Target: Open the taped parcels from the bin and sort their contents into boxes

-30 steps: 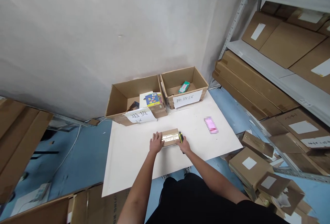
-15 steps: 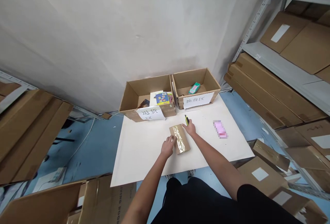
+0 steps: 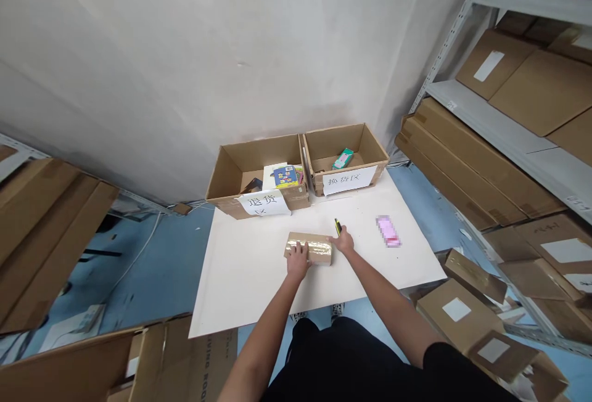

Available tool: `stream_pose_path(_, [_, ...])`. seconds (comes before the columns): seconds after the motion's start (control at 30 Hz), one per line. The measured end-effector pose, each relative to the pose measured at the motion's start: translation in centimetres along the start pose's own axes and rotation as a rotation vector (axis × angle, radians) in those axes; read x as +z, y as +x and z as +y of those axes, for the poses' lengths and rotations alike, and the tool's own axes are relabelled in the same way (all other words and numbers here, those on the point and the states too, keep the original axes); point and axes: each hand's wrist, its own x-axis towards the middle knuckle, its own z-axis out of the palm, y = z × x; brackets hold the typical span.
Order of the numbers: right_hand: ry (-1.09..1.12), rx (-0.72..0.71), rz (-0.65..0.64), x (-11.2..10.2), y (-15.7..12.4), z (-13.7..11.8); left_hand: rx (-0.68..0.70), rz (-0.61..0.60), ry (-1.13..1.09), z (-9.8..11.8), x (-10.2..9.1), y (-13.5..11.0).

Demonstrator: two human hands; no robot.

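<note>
Just below frame centre, the left hand (image 3: 298, 260), fingers slightly spread, grasps a box (image 3: 319, 248) at the tabletop (image 3: 231, 285); the right hand (image 3: 343, 240) curls around a cutter (image 3: 337, 225).

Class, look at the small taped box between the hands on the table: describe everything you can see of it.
The small box is brown, oblong and looks like cardboard. Shiny tape runs lengthwise along it, catching the light. No open flap shows. It lies on the white table, its long side running roughly left to right. The left hand rests over its near side; the right hand's thumb appears to touch its far right corner.
</note>
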Motion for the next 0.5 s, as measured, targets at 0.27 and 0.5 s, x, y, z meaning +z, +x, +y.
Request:
stream_pose_path(0.27, [0.519,0.014,-0.124,1.1,0.9,2.5,-0.075,0.142,-0.008,0.6,2.8,-1.3])
stream_pose_path(0.5, [0.666,-0.072,-0.249,3.3,-2.5,6.7,-0.035,0.18,0.007,-0.4,4.2,-1.2])
